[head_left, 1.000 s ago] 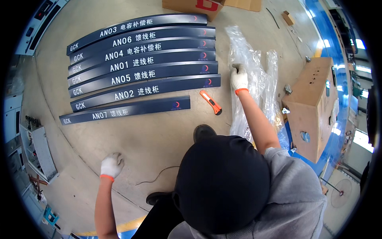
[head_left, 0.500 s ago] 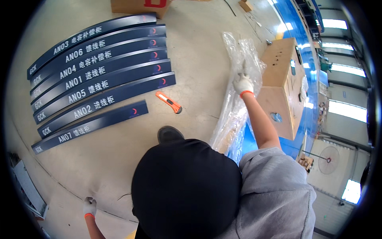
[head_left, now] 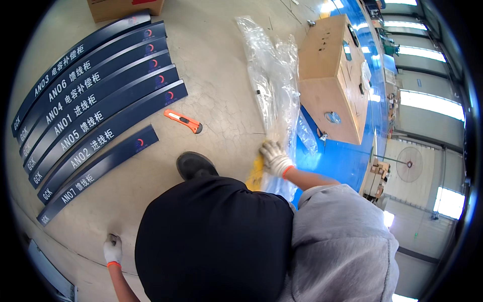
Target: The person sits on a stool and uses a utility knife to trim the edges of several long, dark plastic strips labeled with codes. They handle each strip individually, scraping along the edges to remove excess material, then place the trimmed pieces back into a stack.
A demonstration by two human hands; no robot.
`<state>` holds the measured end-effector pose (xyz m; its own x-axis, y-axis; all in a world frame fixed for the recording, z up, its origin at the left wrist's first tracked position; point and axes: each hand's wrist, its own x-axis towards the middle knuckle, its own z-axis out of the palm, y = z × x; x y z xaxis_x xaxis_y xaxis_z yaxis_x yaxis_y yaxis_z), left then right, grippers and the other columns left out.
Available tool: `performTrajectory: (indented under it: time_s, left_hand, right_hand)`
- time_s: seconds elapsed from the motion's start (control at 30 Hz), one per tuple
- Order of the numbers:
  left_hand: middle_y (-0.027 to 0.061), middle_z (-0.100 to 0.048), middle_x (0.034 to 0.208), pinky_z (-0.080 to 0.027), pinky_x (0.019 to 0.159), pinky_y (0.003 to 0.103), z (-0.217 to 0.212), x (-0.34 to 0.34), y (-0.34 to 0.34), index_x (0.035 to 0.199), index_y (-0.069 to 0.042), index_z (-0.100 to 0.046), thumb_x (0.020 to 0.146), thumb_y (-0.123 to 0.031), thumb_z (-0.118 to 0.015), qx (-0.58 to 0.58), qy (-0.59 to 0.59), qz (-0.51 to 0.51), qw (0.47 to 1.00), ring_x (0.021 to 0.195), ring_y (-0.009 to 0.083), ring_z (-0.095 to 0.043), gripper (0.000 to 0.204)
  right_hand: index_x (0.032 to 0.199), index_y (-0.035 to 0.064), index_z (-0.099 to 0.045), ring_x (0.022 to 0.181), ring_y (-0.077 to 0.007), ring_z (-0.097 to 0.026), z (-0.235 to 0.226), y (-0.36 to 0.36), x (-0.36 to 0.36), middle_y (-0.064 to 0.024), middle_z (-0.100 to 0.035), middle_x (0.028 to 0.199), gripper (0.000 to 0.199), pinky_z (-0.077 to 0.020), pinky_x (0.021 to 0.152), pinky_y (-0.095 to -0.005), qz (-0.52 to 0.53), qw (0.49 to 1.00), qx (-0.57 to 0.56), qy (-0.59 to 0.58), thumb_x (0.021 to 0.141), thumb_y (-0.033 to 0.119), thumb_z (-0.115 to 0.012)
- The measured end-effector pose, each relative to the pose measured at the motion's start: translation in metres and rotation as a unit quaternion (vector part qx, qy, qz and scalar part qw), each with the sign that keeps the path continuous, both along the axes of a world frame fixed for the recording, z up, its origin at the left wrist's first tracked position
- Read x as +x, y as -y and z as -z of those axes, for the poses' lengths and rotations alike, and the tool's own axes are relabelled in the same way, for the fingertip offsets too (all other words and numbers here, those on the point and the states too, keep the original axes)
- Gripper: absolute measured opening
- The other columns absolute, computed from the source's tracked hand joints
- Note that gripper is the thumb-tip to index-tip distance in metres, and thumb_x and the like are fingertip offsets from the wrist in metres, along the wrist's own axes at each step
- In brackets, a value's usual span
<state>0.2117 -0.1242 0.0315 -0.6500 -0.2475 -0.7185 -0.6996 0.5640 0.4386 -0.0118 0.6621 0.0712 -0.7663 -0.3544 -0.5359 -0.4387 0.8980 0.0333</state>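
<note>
My right hand (head_left: pixel 275 158), in a white knit glove with an orange cuff, is at the near part of a long crumpled clear plastic wrap (head_left: pixel 271 75) on the floor. Its fingers curl down onto the plastic. Beside those fingers shows a yellow patch (head_left: pixel 255 173). Far to the left, my left hand (head_left: pixel 113 249), gloved the same way, hangs low with its fingers curled. Something dark shows at its fingertips, too small to make out. An orange utility knife (head_left: pixel 183 121) lies on the floor between the wrap and several dark blue sign strips (head_left: pixel 100 168).
The strips lie side by side at the left, with a cardboard box (head_left: pixel 126 9) beyond them. A large wooden crate (head_left: pixel 327 75) stands right of the wrap, on blue flooring (head_left: pixel 344 163). My dark shoe (head_left: pixel 195 165) is near the knife. A fan (head_left: pixel 410 163) stands far right.
My right hand has come back toward my body along the plastic wrap, its arm now bent. The wrap lies further left of the crate. The whole view has shifted; my left hand stays low.
</note>
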Motion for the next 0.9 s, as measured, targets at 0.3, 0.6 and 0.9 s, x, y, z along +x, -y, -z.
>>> performTrajectory:
  time_s: [0.3, 0.6, 0.9]
  left_hand:
    - [0.0116, -0.06, 0.07, -0.047, 0.065, 0.035, 0.024, 0.007, 0.008, 0.089, 0.0, -0.063, 0.095, -0.013, -0.069, -0.03, 0.005, 0.004, 1.0, 0.065, 0.0183, -0.054, 0.015]
    - [0.0146, -0.07, 0.104, -0.055, 0.083, 0.039, 0.014, 0.03, 0.022, 0.103, -0.003, -0.067, 0.087, -0.014, -0.073, 0.06, 0.029, 0.038, 0.997, 0.089, 0.0287, -0.07, 0.02]
    - [0.015, -0.074, 0.099, -0.056, 0.086, 0.039, -0.132, 0.087, 0.072, 0.11, -0.004, -0.069, 0.09, -0.024, -0.073, -0.063, 0.131, -0.09, 0.985, 0.095, 0.0275, -0.071, 0.029]
  right_hand:
    - [0.146, 0.0093, -0.06, 0.156, -0.0363, -0.029, -0.01, -0.113, -0.052, -0.0146, -0.04, 0.164, 0.068, -0.021, 0.126, -0.0583, 0.061, 0.876, 0.458, 0.138, 0.088, 0.041, -0.076]
    - [0.108, 0.0031, -0.077, 0.093, -0.0399, -0.073, -0.017, 0.223, -0.104, -0.0205, -0.077, 0.099, 0.046, -0.0571, 0.085, -0.0508, 0.022, 0.931, 0.123, 0.343, 0.093, 0.04, -0.055]
    - [0.092, 0.0042, -0.07, 0.101, -0.0376, -0.068, 0.0, 0.348, -0.08, -0.0152, -0.071, 0.101, 0.022, -0.0535, 0.086, -0.0477, -0.258, 0.925, -0.207, 0.187, 0.092, 0.025, -0.062]
